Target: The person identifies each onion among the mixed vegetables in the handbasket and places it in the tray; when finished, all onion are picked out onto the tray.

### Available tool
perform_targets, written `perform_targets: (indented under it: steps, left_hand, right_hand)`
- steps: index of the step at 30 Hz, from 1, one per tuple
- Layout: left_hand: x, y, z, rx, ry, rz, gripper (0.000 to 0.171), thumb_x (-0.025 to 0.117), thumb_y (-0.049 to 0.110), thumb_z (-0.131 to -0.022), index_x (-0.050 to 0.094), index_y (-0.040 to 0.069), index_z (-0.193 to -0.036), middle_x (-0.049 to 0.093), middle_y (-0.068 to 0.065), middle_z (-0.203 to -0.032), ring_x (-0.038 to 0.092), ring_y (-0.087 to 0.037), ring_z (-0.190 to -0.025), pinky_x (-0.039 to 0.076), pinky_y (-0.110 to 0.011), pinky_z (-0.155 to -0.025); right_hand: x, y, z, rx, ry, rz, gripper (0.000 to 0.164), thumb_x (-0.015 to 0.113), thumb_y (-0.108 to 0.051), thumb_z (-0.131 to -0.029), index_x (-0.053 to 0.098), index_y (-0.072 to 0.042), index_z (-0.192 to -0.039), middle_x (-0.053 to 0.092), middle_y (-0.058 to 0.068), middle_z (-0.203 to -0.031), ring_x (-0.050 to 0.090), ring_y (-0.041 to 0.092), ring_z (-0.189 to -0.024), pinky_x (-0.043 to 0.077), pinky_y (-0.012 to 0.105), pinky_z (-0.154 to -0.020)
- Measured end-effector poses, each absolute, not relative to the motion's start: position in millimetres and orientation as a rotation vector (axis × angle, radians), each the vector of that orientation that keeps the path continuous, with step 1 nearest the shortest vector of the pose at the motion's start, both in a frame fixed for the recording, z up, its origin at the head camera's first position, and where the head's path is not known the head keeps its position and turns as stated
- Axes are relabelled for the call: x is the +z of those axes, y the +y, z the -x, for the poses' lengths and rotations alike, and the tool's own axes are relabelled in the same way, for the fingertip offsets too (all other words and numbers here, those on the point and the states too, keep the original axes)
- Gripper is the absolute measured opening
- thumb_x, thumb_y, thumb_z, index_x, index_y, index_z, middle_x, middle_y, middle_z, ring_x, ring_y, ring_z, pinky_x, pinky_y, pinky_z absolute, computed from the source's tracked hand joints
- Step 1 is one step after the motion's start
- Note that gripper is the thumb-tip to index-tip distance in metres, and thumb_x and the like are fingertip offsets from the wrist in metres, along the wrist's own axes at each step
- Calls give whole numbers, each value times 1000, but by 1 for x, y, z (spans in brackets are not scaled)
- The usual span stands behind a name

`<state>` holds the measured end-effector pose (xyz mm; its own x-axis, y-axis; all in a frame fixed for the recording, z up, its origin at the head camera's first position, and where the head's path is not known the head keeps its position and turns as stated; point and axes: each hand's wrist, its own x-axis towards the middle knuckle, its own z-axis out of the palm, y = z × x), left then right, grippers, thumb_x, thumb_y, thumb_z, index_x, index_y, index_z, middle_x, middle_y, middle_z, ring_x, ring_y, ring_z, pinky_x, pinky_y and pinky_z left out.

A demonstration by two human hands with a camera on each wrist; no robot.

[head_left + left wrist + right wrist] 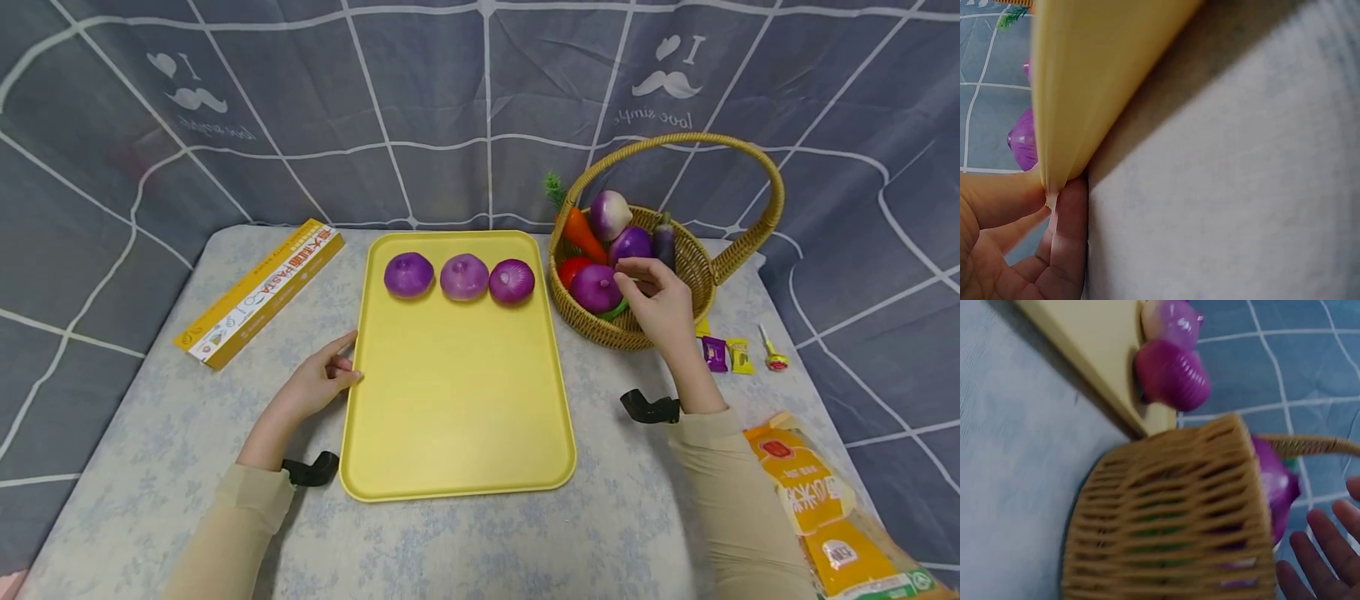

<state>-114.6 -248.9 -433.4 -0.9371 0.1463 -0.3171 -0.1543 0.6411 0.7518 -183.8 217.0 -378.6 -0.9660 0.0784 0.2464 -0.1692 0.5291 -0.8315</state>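
Observation:
My left hand pinches the left rim of a yellow tray; in the left wrist view the thumb lies on one side of the tray edge and fingers on the other. Three purple onions line its far end: a left one, a middle one and a right one. Over the wicker basket hovers my right hand, beside another purple onion. In the right wrist view its fingers are spread, apart from the onion, holding nothing.
The basket also holds a carrot, a purple-white turnip, an eggplant and a tomato; its tall handle arches above. A pasta box lies left. Candies, a lollipop and an orange bag lie right.

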Motion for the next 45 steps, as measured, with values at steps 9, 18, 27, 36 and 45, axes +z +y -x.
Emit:
perform_targets:
  steps: [9, 18, 27, 36, 45]
  left_hand:
    - [-433, -249, 115, 1197, 2499, 12, 71, 59, 14, -99, 20, 11, -159, 54, -16, -106, 49, -22, -86, 44, -33, -73]
    - [-432, -249, 115, 1208, 2483, 17, 71, 59, 14, -99, 20, 10, -159, 53, -16, -106, 48, -22, -85, 43, -32, -71]
    - [-431, -249, 118, 1203, 2493, 6, 71, 59, 13, -99, 20, 10, -159, 54, -16, -106, 48, -22, -86, 43, -33, -72]
    - [-435, -250, 117, 1191, 2512, -3, 70, 59, 12, -99, 22, 8, -158, 54, -16, -105, 49, -23, -87, 43, -34, -75]
    - [-438, -253, 116, 1204, 2507, -7, 70, 59, 13, -99, 21, 9, -158, 55, -16, -107, 50, -23, -87, 43, -35, -75]
  right_hand:
    - [-383, 230, 193, 1433, -2846, -111, 73, 71, -41, -90, 41, -7, -147, 43, 16, -149, 42, 34, -137, 39, 53, -109]
    - [-386, 230, 203, 1421, -3012, -57, 88, 72, -51, -85, 32, -13, -154, 36, 14, -155, 40, 38, -136, 34, 59, -111]
    - [-386, 228, 205, 1412, -2973, 6, 78, 74, -40, -87, 39, -6, -148, 45, 20, -142, 48, 38, -126, 42, 54, -105]
    - [-389, 224, 209, 1334, -3111, 11, 86, 75, -49, -83, 35, -8, -147, 41, 22, -147, 43, 39, -130, 38, 57, -108]
    - [-376, 214, 203, 1429, -2953, 79, 84, 76, -45, -84, 34, -6, -145, 41, 19, -146, 42, 38, -130, 39, 56, -108]
